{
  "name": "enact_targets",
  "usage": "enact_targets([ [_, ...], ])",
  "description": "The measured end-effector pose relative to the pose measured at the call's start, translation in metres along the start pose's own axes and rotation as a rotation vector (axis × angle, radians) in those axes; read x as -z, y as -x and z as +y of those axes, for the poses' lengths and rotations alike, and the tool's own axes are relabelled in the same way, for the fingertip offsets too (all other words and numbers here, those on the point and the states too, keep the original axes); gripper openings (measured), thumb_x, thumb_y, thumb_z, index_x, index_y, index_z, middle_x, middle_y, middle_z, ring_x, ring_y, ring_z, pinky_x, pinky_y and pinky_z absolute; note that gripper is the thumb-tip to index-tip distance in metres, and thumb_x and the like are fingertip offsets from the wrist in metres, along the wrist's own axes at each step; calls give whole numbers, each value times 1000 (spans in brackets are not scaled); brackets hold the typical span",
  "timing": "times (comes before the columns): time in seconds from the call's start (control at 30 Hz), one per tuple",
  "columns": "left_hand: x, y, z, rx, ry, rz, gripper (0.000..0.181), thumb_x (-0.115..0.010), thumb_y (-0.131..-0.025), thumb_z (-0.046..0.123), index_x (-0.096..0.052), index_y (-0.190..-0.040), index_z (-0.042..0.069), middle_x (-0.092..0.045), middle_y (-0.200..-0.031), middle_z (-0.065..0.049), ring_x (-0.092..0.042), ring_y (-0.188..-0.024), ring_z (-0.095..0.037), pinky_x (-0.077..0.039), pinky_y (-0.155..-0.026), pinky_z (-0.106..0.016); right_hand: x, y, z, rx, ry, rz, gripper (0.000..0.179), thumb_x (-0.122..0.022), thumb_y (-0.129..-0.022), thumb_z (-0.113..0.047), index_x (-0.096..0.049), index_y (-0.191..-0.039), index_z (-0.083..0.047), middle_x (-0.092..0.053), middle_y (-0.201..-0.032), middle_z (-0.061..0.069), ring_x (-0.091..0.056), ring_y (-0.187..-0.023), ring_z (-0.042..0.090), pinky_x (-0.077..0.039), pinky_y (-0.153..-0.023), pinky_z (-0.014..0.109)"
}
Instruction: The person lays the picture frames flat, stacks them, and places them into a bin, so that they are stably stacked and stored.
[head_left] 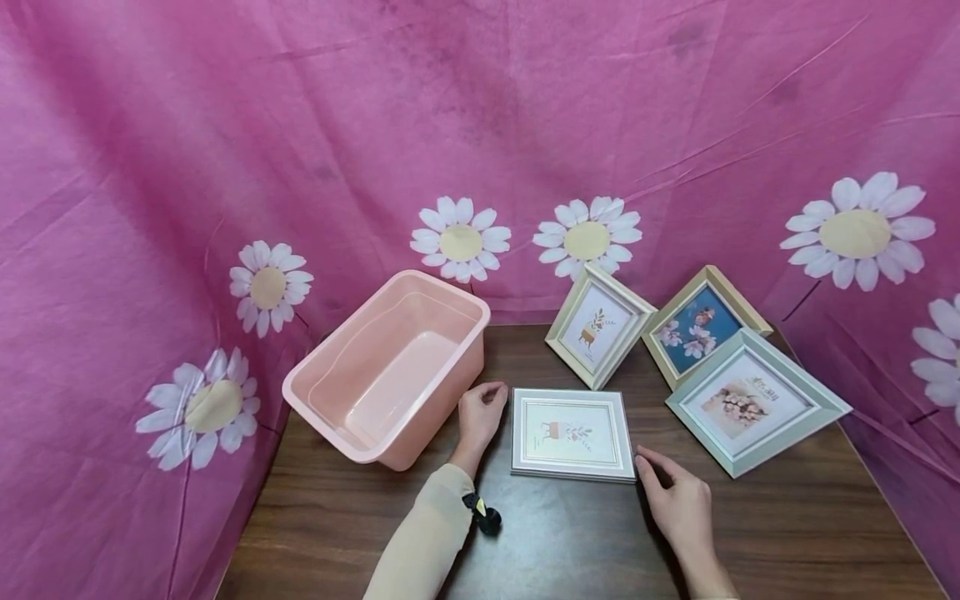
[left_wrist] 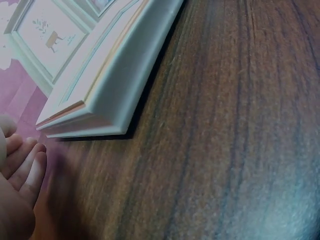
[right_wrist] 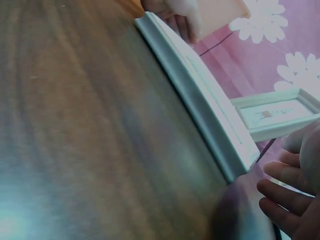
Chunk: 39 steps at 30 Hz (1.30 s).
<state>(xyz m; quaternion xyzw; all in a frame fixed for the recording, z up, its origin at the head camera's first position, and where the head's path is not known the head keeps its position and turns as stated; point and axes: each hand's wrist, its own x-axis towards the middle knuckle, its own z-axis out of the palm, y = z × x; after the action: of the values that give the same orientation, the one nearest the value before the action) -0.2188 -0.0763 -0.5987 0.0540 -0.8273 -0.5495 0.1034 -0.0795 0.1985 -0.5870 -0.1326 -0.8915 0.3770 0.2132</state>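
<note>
A white picture frame lies flat on the wooden table, its print of a deer and leafy sprigs turned sideways. My left hand is at its left edge, fingers loosely bent and holding nothing. In the left wrist view those fingers are just off a corner of the frame. On the opposite side, my right hand rests near the lower right corner with thumb and fingers relaxed and apart. The right wrist view shows its fingers spread beside the end of the frame, gripping nothing.
A pink plastic bin stands left of my left hand. Behind the flat frame a cream frame stands propped up. To the right are a wood-toned frame with a blue picture and a pale green frame. A pink flowered curtain hangs behind.
</note>
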Motion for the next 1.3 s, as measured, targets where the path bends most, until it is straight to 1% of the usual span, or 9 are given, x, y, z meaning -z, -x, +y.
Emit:
enact_targets([
  [0.1, 1, 0, 2, 0, 35, 2, 15, -77, -96, 10, -84, -103, -2, -84, -97, -14, -80, -87, -25, -63, -77, -24, 1, -6, -1, 7, -21, 14, 16, -80, -95, -9, -85, -109, -6, -84, -104, 16, -78, -104, 45, -45, -86, 13],
  [0.17, 2, 1, 4, -5, 53, -6, 15, -77, -96, 10, -84, -103, -1, -84, -97, -14, -80, -88, -24, -63, -78, -23, 2, -9, -2, 15, -26, 15, 16, -80, -95, -9, -85, -110, -6, -84, -105, 16, -78, -103, 44, -43, -83, 8],
  [0.3, 3, 2, 7, -17, 92, -34, 15, -77, -97, 12, -84, -103, 0, -83, -98, -14, -80, -89, -23, -62, -79, -20, 3, -14, -4, 27, -27, 22, 17, -78, -95, -8, -84, -111, -5, -84, -105, 16, -78, -97, 36, -44, -80, 9],
  [0.43, 4, 2, 8, -31, 124, -59, 15, -77, -98, 12, -83, -104, 0, -83, -101, -16, -79, -92, -24, -62, -81, -20, 5, -21, -7, 27, -44, 23, 18, -77, -96, -7, -84, -113, -6, -84, -105, 15, -74, -90, 7, -45, -79, 6],
  [0.5, 5, 3, 9, -38, 127, -72, 16, -76, -99, 12, -83, -106, 0, -83, -103, -16, -80, -94, -26, -63, -83, -23, 6, -24, -8, 29, -55, 18, 19, -76, -96, -6, -83, -114, -6, -84, -105, 15, -70, -89, -3, -45, -78, 3],
  [0.67, 5, 2, 10, -63, 103, -101, 16, -74, -100, 11, -82, -109, 0, -83, -106, -15, -80, -98, -27, -65, -87, -28, 10, -33, -12, 36, -108, 3, 21, -74, -98, -6, -82, -117, -4, -83, -109, 17, -64, -91, -13, -46, -77, 0],
  [0.8, 5, 1, 12, -89, 94, -115, 17, -73, -101, 11, -81, -110, 0, -83, -107, -15, -80, -98, -27, -65, -88, -29, 13, -40, -16, 31, -163, -14, 22, -72, -100, -7, -80, -120, -3, -82, -113, 19, -52, -92, -26, -46, -78, 0],
  [1.07, 7, -1, 21, -105, 130, -161, 21, -72, -102, 12, -79, -116, -2, -82, -113, -17, -79, -106, -32, -64, -94, -30, 17, -57, -24, 52, -211, -13, 25, -70, -101, -7, -77, -125, -1, -80, -115, 21, -52, -92, -28, -44, -81, 0],
  [1.3, 6, -2, 30, -105, 175, -216, 23, -72, -101, 10, -77, -119, -4, -81, -116, -20, -78, -111, -36, -64, -100, -41, 22, -72, -33, 37, -198, -27, 30, -69, -103, -10, -74, -131, -3, -79, -117, 23, -50, -93, -28, -41, -82, -1],
])
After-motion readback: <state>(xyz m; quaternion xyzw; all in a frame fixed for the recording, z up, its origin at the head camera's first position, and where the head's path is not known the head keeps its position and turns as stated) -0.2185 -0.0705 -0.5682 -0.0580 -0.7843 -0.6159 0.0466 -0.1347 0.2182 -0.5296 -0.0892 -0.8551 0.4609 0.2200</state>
